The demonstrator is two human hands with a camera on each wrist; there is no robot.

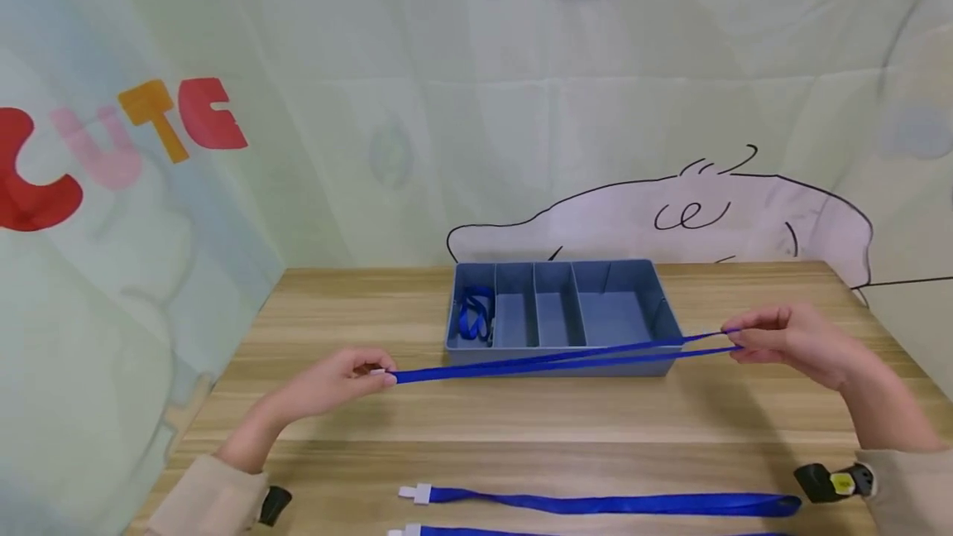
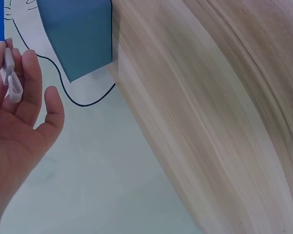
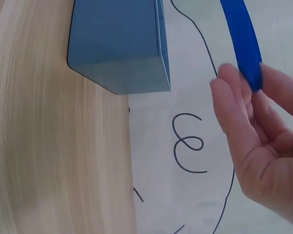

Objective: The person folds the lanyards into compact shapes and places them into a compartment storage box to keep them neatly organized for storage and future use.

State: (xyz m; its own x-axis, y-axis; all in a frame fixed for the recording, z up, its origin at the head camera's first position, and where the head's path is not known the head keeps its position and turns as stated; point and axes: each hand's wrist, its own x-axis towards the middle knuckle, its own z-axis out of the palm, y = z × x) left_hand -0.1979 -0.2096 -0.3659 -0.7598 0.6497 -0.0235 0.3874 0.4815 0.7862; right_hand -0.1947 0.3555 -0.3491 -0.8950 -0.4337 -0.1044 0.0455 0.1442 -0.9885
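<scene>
A blue lanyard (image 1: 536, 364) is stretched between both hands, above the table and across the front of a grey-blue divided box (image 1: 558, 361). My left hand (image 1: 350, 383) pinches its end with the white plastic clip (image 2: 10, 78). At the other end, my right hand (image 1: 800, 346) holds the looped strap (image 3: 246, 44) between thumb and fingers. Inside the box's leftmost compartment lies a coiled blue lanyard (image 1: 475, 313). Two more lanyards lie flat near the table's front edge: one whole blue lanyard (image 1: 610, 504), and another lanyard (image 1: 462, 531) partly cut off by the frame.
The box stands at the back of the wooden table (image 1: 357, 304), and its other compartments show bare floors. Behind it hangs a printed cloth (image 1: 417, 106) with letters and a line drawing. Black wrist devices (image 1: 819, 482) are worn at both sleeves.
</scene>
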